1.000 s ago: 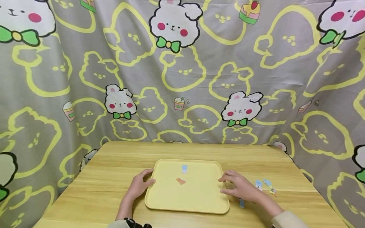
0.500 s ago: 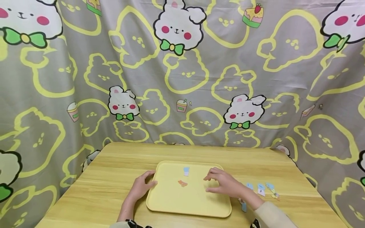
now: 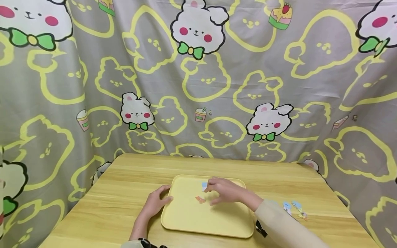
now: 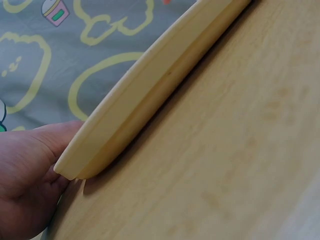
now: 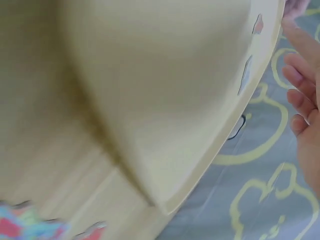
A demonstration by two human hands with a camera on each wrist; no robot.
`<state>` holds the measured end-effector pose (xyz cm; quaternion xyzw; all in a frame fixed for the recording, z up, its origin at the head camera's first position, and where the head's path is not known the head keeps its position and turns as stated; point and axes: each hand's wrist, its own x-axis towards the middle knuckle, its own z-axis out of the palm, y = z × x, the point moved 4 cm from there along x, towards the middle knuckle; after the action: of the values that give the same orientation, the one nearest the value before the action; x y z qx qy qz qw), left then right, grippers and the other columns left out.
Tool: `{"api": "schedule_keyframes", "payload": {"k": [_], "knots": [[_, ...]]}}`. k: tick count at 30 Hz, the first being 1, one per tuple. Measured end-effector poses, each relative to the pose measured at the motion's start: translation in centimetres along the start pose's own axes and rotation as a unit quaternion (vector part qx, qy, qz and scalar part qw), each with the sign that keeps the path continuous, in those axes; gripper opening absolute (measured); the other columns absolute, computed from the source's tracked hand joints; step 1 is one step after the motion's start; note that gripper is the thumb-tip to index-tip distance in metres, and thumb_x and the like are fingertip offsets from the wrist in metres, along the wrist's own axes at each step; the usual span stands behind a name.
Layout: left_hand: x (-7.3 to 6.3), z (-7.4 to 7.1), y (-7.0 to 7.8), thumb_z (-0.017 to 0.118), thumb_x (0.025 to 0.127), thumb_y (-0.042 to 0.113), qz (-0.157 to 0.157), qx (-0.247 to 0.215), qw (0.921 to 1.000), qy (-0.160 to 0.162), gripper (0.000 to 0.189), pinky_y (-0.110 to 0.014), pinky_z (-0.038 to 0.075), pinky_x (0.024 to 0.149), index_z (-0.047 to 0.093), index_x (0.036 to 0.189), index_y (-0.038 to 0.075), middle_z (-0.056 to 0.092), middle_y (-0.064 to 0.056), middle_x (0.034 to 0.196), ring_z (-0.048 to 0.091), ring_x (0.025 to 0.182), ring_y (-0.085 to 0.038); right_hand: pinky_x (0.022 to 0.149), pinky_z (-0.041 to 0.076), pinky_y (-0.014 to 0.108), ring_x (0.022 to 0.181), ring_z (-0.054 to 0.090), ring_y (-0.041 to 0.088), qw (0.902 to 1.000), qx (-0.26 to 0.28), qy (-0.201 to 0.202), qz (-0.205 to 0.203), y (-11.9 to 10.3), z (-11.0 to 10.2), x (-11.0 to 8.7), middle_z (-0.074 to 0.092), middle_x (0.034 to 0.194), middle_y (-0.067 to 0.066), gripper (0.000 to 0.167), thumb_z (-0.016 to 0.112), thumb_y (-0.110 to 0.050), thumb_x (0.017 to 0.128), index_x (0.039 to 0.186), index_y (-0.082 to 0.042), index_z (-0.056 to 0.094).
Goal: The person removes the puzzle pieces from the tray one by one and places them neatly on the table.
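A yellow rectangular tray [image 3: 198, 220] lies on the wooden table. My left hand [image 3: 155, 203] holds its left edge; in the left wrist view the thumb of the left hand [image 4: 25, 175] lies along the tray wall [image 4: 135, 95]. On the tray are two small flat cut pieces: a blue-and-white piece [image 3: 204, 186] near the far rim and an orange piece [image 3: 200, 199] closer in. Above the tray, my right hand [image 3: 227, 191] reaches leftward, fingers loosely bent and nothing between them. Its index fingertip overlaps the blue-and-white piece in the head view.
Several more flat, colourful pieces [image 3: 287, 207] lie on the table [image 3: 322, 224] right of the tray, partly behind the right sleeve [image 3: 279, 220]. A patterned grey curtain [image 3: 173, 82] hangs around the table's back and sides.
My right hand has moved left from the tray's right rim to over the two pieces. The left hand keeps its place at the left edge. The head view has shifted slightly.
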<state>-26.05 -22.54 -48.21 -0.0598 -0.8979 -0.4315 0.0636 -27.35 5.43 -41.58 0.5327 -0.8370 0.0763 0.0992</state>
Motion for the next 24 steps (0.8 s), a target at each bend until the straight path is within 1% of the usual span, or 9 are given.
{"api": "schedule_keyframes", "payload": {"k": [4,8,11,13,16,20,24], "knots": [[0.0,0.1,0.0,0.074,0.087,0.02,0.001,-0.001,1.0,-0.001,0.046,-0.056,0.04,0.111,0.061,0.13,0.009,0.061,-0.018,0.134,0.051,0.131,-0.041,0.077,0.051,0.017,0.086,0.056,0.007,0.999,-0.03,0.0,-0.032,-0.4,0.5,1.3,0.063,0.095,-0.003,0.04,0.081,-0.038,0.077,0.107,-0.012,0.074],[-0.1,0.2,0.1,0.074,0.087,0.019,-0.001,-0.007,1.0,-0.005,0.046,-0.057,0.039,0.111,0.061,0.13,0.008,0.061,-0.018,0.135,0.05,0.131,-0.042,0.074,0.049,0.016,0.081,0.055,0.006,0.9975,-0.043,0.003,-0.057,-0.5,1.3,2.1,0.062,0.089,-0.003,0.037,0.081,-0.039,0.075,0.101,-0.014,0.075],[-0.1,0.3,0.1,0.074,0.087,0.019,0.0,-0.007,1.0,-0.006,0.046,-0.058,0.039,0.11,0.061,0.13,0.008,0.061,-0.019,0.135,0.05,0.131,-0.043,0.07,0.045,0.014,0.077,0.05,0.005,0.996,-0.058,-0.006,-0.068,-0.5,2.1,2.5,0.06,0.085,-0.006,0.026,0.079,-0.039,0.076,0.093,-0.019,0.075],[-0.1,0.4,0.0,0.074,0.087,0.019,0.0,-0.008,0.9999,-0.007,0.046,-0.058,0.039,0.11,0.061,0.13,0.008,0.06,-0.019,0.135,0.05,0.131,-0.043,0.067,0.042,0.013,0.075,0.047,0.004,0.9953,-0.071,-0.016,-0.065,-0.6,2.6,2.7,0.059,0.083,-0.008,0.021,0.077,-0.039,0.078,0.09,-0.022,0.074],[-0.1,0.4,-0.1,0.074,0.087,0.02,-0.004,-0.007,0.9999,-0.008,0.047,-0.057,0.039,0.111,0.061,0.131,0.009,0.06,-0.018,0.136,0.05,0.132,-0.042,0.064,0.039,0.012,0.073,0.045,0.003,0.9959,-0.071,-0.029,-0.049,-0.6,3.0,2.9,0.058,0.082,-0.01,0.017,0.076,-0.037,0.08,0.088,-0.023,0.073],[0.1,0.3,-0.1,0.074,0.087,0.02,-0.004,-0.006,1.0,-0.007,0.047,-0.057,0.039,0.11,0.061,0.131,0.009,0.06,-0.018,0.136,0.05,0.132,-0.042,0.063,0.035,0.011,0.072,0.041,0.002,0.9981,-0.046,-0.034,-0.023,-0.7,3.1,3.1,0.057,0.079,-0.009,0.012,0.076,-0.033,0.083,0.085,-0.022,0.072],[0.2,0.1,0.0,0.074,0.087,0.019,-0.004,-0.009,0.9999,-0.004,0.046,-0.057,0.039,0.111,0.061,0.13,0.009,0.061,-0.018,0.135,0.05,0.132,-0.041,0.064,0.034,0.01,0.071,0.038,0.0,0.9994,-0.018,-0.026,-0.014,-0.9,3.1,3.3,0.058,0.077,-0.008,0.008,0.075,-0.026,0.085,0.082,-0.02,0.071]]}}
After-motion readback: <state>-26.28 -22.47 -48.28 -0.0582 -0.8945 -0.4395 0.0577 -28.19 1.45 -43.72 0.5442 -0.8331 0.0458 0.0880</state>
